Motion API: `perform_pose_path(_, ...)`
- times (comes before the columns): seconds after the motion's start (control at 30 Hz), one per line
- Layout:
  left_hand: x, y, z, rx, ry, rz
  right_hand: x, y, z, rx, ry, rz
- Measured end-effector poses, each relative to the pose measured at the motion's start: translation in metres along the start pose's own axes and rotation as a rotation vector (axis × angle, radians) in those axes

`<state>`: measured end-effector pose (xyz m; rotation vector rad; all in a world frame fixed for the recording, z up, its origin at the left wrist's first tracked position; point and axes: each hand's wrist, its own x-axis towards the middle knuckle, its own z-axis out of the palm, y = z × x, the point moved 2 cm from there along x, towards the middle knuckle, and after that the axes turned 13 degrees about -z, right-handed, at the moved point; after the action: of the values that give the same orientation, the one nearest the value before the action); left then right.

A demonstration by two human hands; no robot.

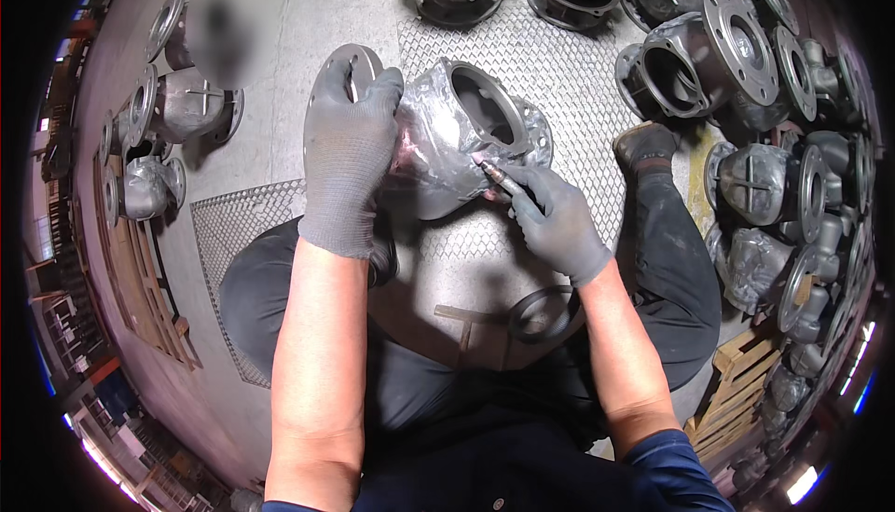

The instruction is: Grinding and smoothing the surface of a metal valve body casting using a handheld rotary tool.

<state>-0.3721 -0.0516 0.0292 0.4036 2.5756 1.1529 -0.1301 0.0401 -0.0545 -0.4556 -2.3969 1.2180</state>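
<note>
Between my legs a grey cast-metal valve body (438,144) rests on its side, its oval opening facing up. My left hand (350,144), in a grey knit glove, is closed over the round flange (322,83) at its left end, the fingers hooked at the bore. In my gloved right hand (559,218) is a slim, pen-shaped metal tool (499,176) with a pink tip. That tip touches the casting just below the rim of the oval opening. Pinkish patches show on the casting's left side and near the tool. The casting's underside is hidden.
Diamond-pattern metal mesh (578,92) lies on the concrete floor (308,8). Similar valve bodies (755,181) crowd the right side, with others at the top and left (186,106). A black ring or hose loop (536,316) lies near my right forearm. A wooden pallet (736,391) stands lower right.
</note>
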Motion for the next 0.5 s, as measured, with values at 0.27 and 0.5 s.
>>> perform_pose_path(0.27, 0.002, -0.008, 0.004, 0.005, 0.016, -0.006, 0.017, -0.004, -0.026, -0.152, -0.168, 0.022)
perform_pose_path(0.5, 0.004, -0.009, 0.004, 0.065, 0.048, -0.031, 0.041, -0.006, -0.037, -0.21, -0.306, -0.107)
